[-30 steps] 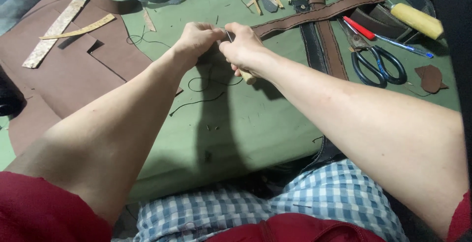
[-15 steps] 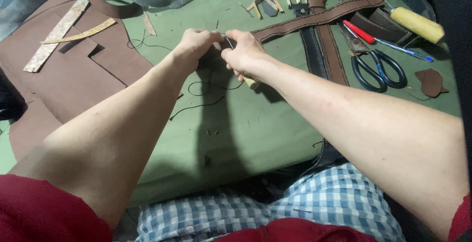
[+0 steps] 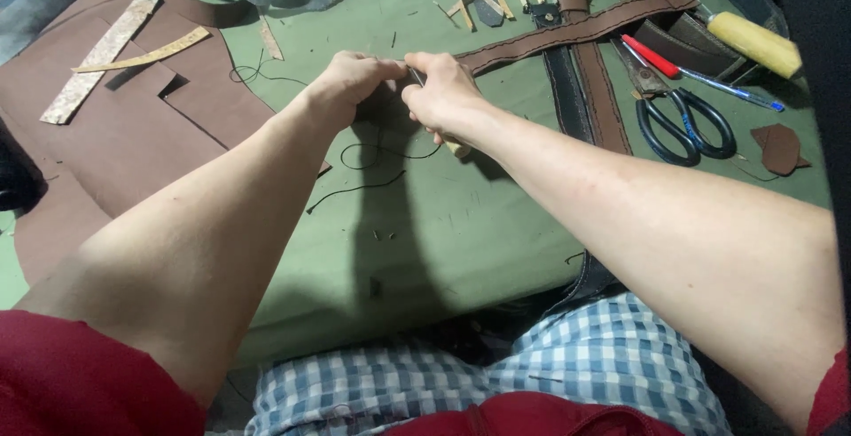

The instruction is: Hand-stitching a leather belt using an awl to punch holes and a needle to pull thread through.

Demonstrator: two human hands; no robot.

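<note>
Green cloth covers the worktable (image 3: 461,223). Both forearms reach forward over it and the fists meet: the left hand (image 3: 350,81) is curled, its pinch hidden, while the right hand (image 3: 443,90) pinches the end of one long brown leather strap (image 3: 567,33). Right of that strap lie one pair of black scissors (image 3: 683,121) and one red pen (image 3: 651,55); left of it lies one loose black thread (image 3: 355,190)

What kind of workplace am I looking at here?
Most likely a leather-craft workbench: brown leather sheets and stitched straps lie on a green mat, with scissors nearby. Left hand and right hand work a strap end and dark thread.
</note>
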